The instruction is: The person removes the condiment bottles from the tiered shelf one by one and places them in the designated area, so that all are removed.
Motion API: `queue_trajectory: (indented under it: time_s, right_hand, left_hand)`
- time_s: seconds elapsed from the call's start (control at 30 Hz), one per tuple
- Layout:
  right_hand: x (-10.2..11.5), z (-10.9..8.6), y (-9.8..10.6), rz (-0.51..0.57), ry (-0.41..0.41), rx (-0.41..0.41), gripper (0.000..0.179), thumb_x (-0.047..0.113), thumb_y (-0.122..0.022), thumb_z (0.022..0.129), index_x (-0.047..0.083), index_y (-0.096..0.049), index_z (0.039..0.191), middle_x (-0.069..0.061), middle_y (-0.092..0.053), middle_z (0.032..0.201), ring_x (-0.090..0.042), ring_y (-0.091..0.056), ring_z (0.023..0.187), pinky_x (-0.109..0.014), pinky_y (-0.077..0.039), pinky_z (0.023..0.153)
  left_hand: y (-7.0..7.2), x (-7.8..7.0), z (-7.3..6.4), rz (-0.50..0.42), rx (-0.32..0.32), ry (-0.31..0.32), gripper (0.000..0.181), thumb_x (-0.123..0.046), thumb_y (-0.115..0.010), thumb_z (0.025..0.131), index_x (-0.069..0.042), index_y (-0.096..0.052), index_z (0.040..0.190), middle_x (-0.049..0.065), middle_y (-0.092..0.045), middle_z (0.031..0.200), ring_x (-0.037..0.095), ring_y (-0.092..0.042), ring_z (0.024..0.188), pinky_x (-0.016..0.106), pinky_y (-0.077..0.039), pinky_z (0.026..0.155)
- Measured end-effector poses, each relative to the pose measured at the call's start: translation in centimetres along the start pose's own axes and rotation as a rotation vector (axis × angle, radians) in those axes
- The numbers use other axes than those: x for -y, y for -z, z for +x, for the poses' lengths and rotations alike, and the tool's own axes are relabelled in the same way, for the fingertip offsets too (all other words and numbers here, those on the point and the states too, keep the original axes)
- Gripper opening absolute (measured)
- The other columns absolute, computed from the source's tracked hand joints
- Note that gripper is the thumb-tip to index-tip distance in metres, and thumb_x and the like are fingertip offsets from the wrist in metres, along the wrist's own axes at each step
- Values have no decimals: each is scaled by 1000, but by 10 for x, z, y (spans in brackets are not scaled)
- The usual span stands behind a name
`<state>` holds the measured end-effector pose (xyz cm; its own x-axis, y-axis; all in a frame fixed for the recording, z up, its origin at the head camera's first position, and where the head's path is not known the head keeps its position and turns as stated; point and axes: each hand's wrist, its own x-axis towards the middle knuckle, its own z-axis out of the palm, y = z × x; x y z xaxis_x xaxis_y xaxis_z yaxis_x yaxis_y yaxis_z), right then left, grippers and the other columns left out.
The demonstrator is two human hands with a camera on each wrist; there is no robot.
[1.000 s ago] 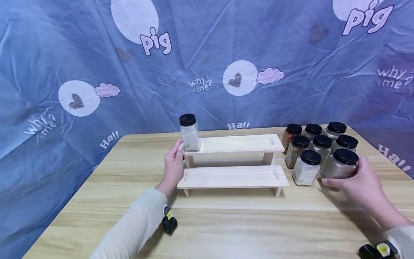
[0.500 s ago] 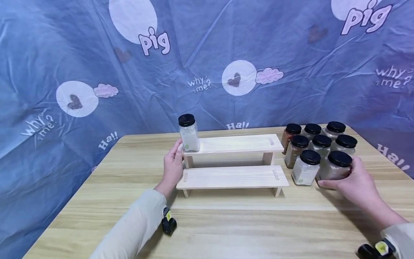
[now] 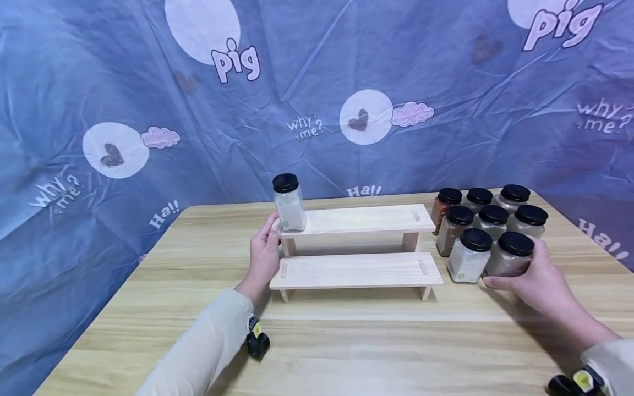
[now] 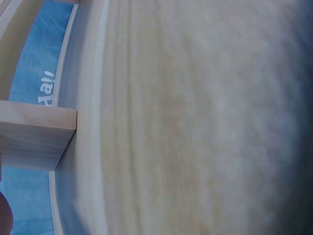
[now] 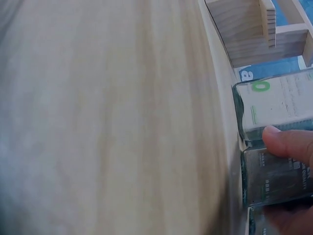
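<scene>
My right hand [image 3: 542,283] holds a square glass spice jar [image 3: 507,263] with a black lid and greyish contents. Its thumb lies across the jar's front, and the other fingers are mostly hidden behind it. The held jar stands right beside a jar of white contents [image 3: 468,265]; both also show in the right wrist view, the white one [image 5: 276,103] above. At the two-step wooden rack [image 3: 356,269], my left hand [image 3: 264,256] grips the left end of the upper shelf. Another white-filled jar [image 3: 291,210] stands upright on that end, just above the left fingers.
Several black-lidded spice jars [image 3: 448,236] stand grouped behind the right hand, some with red or brown contents. They sit on a wooden table [image 3: 371,346], right of the rack. A blue printed cloth [image 3: 297,66] hangs along the table's back edge.
My right hand has slid the greyish jar leftward, up against the white-filled jar in the front row. The left hand and the jar on the rack have stayed put.
</scene>
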<state>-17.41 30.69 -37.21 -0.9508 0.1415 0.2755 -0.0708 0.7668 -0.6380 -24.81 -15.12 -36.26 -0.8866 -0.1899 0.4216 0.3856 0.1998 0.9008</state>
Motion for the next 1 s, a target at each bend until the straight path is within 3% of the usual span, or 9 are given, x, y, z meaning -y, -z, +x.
queue_trajectory:
  time_s: [0.2, 0.4, 0.53, 0.67, 0.83, 0.87, 0.93, 1.0]
  right_hand:
    - [-1, -2, 8, 16, -19, 92, 111, 24, -83, 66, -8, -6, 140, -44, -36, 117, -59, -40, 96, -65, -35, 77]
    - [10, 0, 27, 24, -24, 173, 117, 21, -81, 70, -2, 7, 143, -52, -36, 115, -61, -43, 96, -62, -41, 72]
    - [28, 3, 42, 56, -25, 115, 109, 21, -75, 77, -2, 8, 144, -53, -29, 121, -65, -32, 109, -72, -28, 87]
    - [53, 7, 54, 68, -33, 37, 100, 25, -69, 83, 0, 5, 146, -49, -24, 130, -63, -22, 119, -70, -21, 96]
    - [80, 14, 61, 124, -42, 24, 97, 30, -66, 85, 13, 6, 148, -40, -19, 141, -53, -18, 130, -62, -17, 106]
    - [85, 16, 61, 140, -39, 24, 97, 32, -66, 85, 18, 6, 148, -38, -19, 143, -50, -18, 131, -52, -18, 111]
    - [95, 20, 63, 170, -32, 28, 96, 34, -66, 84, 26, 6, 147, -33, -19, 146, -47, -18, 133, -48, -18, 113]
    - [105, 24, 64, 180, -20, 26, 94, 37, -66, 83, 33, 4, 146, -29, -21, 147, -43, -20, 134, -32, -22, 114]
  left_hand:
    - [-2, -1, -4, 0, 1, -27, 37, -10, -42, 96, -6, -52, 131, 17, -54, 130, 27, -52, 117, 37, -48, 95]
    - [-2, 0, -6, -24, -3, -68, 36, -14, -43, 96, -8, -54, 130, 19, -54, 128, 26, -55, 115, 35, -50, 93]
    - [-2, -3, -3, -2, 10, -27, 37, -12, -42, 97, -6, -52, 132, 17, -53, 130, 27, -52, 117, 38, -47, 96]
    - [-1, -6, -1, 4, 15, 4, 37, -9, -42, 97, -5, -50, 133, 15, -52, 132, 26, -51, 118, 39, -45, 98]
    - [-1, -5, -1, -11, 15, 10, 37, -9, -41, 98, -6, -50, 133, 15, -52, 132, 25, -51, 118, 38, -45, 99]
    - [-1, -5, 0, -9, 14, 10, 37, -9, -41, 97, -7, -50, 133, 15, -52, 132, 24, -51, 118, 38, -45, 98]
    - [-1, -4, 0, -4, 9, 10, 37, -9, -41, 97, -7, -51, 133, 15, -53, 131, 24, -52, 117, 37, -46, 98]
    - [0, -4, 0, 0, 6, 5, 37, -9, -42, 97, -6, -51, 132, 16, -53, 131, 25, -52, 117, 36, -46, 97]
